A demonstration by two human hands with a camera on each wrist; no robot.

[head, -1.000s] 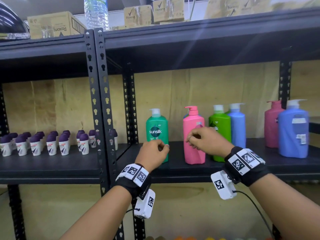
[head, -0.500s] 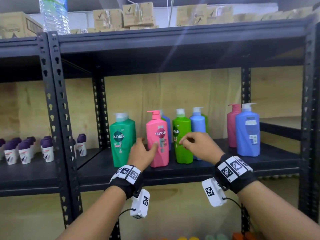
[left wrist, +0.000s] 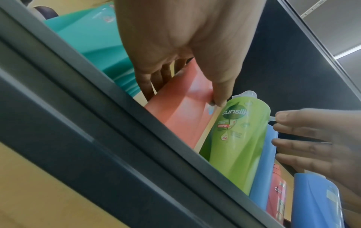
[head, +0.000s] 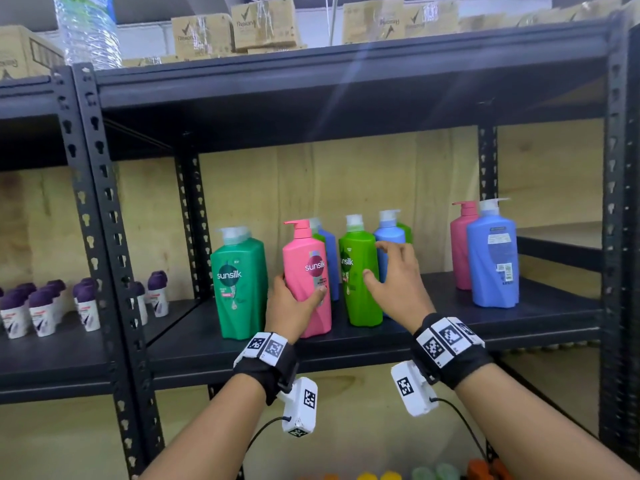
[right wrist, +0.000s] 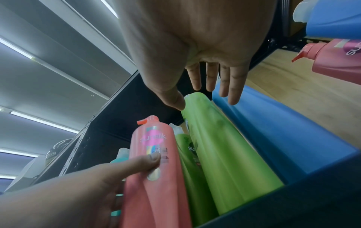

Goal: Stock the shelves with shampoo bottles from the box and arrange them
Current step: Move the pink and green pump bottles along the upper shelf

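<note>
Shampoo bottles stand on the black shelf [head: 349,348]. My left hand [head: 299,289] grips the pink bottle [head: 304,258] low down, thumb across its label, fingers round its left side; the left wrist view shows the same hold on the pink bottle [left wrist: 181,120]. Left of it stands a dark green bottle [head: 239,282]. My right hand [head: 377,261] is open with straight fingers, the thumb against the light green bottle [head: 358,292] and the fingers by the blue bottle [head: 389,233] behind. The right wrist view shows the light green bottle [right wrist: 224,154] and blue bottle [right wrist: 273,131].
A pink bottle [head: 460,247] and a blue bottle [head: 491,258] stand at the right, with bare shelf either side. Small purple-capped roll-ons [head: 41,306] fill the left bay. Perforated posts [head: 100,202] divide the bays. Cartons [head: 263,26] sit on top.
My left hand left the dark green bottle and wrapped round the pink one. My right hand uncurled and moved from the pink bottle to the light green one. The view shifted right.
</note>
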